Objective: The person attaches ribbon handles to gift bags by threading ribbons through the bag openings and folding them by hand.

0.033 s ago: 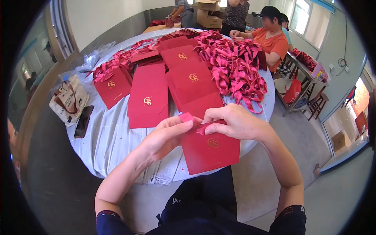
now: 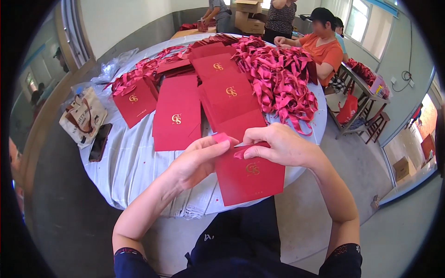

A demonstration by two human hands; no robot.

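Fingers [image 2: 211, 150] of both hands hide red paper bag's [image 2: 252, 178] top edge

Red bags [image 2: 178, 113] and a ribbon heap [image 2: 282, 81] fill the far table; bare white cloth [image 2: 127, 162] lies open on the left.

Flat red paper bag with gold emblem [image 2: 250, 176] at the table's near edge, more red bags with gold emblems [image 2: 178, 113] spread behind, brown cardboard boxes [image 2: 250, 16] at the far wall, perhaps another carton [image 2: 402, 167] at far right.
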